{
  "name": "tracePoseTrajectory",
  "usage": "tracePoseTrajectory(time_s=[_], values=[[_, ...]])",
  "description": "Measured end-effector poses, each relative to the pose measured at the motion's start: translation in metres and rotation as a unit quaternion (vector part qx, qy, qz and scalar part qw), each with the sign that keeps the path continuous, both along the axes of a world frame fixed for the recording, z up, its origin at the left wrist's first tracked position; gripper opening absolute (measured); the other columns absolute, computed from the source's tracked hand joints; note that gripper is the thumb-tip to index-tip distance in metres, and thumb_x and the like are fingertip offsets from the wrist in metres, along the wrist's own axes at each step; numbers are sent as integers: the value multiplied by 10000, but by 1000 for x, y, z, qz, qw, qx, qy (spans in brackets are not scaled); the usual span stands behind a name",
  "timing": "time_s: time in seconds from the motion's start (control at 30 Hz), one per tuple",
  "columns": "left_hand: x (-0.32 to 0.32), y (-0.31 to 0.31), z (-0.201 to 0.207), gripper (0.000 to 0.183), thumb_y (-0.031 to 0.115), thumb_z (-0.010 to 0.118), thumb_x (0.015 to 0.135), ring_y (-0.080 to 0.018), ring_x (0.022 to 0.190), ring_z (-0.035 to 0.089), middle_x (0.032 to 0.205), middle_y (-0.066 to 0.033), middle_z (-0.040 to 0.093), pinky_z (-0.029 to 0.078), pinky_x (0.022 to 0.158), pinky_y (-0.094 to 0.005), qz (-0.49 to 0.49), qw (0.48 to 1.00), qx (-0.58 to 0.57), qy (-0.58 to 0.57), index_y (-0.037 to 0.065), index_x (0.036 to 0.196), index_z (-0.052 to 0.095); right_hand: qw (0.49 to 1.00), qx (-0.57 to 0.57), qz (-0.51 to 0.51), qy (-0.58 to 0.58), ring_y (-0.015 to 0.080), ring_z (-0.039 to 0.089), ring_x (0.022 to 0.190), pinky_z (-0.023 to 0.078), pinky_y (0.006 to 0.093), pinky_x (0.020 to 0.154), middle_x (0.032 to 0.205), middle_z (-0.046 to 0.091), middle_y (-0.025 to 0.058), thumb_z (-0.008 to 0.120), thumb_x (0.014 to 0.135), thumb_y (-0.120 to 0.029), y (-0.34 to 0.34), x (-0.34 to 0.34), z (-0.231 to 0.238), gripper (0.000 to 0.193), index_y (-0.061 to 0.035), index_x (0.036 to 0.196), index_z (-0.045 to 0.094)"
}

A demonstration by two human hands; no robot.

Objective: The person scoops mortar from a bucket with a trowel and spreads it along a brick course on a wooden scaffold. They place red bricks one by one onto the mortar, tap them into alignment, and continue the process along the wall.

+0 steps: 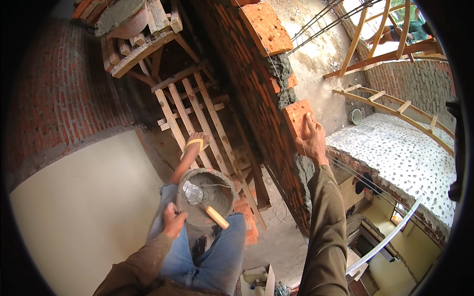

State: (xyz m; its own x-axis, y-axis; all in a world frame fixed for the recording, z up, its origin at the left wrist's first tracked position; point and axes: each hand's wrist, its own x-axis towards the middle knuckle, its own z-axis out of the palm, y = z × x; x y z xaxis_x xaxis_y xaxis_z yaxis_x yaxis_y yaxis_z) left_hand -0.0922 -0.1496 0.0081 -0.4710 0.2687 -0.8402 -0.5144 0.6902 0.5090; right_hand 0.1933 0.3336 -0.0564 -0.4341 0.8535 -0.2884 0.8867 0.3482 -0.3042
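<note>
My right hand (313, 141) is on an orange brick (297, 117) on top of the brick wall (247, 108), fingers over its right part and thumb toward the near end. A thin string line runs along the wall top past the brick. My left hand (175, 221) grips the rim of a round mortar bucket (183, 201) between my knees. Grey mortar (217, 195) coats its inside. A trowel lies in it, its wooden handle (217, 217) leaning over the near rim and its blade (192, 192) on the mortar.
Wooden slats (190, 106) form a scaffold beneath my sandalled foot (196, 143). Farther along stands another wooden platform (143, 54) with a mortar-crusted basin (131, 24). More bricks (266, 29) sit on the wall top. Right of the wall are a wooden ladder (395, 106) and a drop to rooms below.
</note>
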Motion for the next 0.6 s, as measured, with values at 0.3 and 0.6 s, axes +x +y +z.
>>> tracePoseTrajectory(time_s=[0.3,0.6], values=[[-24,24,8,251,-96,620,781,-86,814,517,870,-21,552,443,718,-279,9,999,33,32,74,865,456,999,-33,-9,-39,463,519,1249,466,545,983,1387,487,300,916,655,-307,9,-25,-10,1010,-331,1541,433],[-33,38,9,253,-105,614,777,-95,836,539,900,-35,574,453,749,-274,-16,1000,15,15,72,873,462,997,-28,-6,-66,464,524,1210,467,541,956,1358,488,289,896,680,-292,6,-31,-13,1004,-326,1554,404]])
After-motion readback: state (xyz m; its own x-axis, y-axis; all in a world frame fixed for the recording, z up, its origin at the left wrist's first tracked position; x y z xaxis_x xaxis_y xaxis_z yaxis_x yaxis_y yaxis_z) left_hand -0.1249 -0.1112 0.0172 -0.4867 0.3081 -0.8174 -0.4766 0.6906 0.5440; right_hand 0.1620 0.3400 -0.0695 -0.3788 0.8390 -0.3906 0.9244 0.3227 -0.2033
